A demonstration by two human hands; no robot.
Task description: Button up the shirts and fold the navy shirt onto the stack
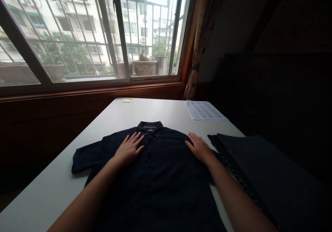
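A dark navy short-sleeved shirt lies spread front-up on the white table, its collar pointing to the far side. My left hand rests flat on the chest just left of the button line, fingers spread. Near the shoulder on the right, my right hand lies flat on the cloth, its fingers stretched out. The left sleeve reaches out over the table, while my right hand and forearm partly cover the other sleeve. The shirt's lower end runs out of view at the bottom.
Dark folded cloths lie in a pile at the table's right side. Printed sheets sit at the far right corner, and a yellow sticky note at the far left. Beyond the table are a barred window and a curtain.
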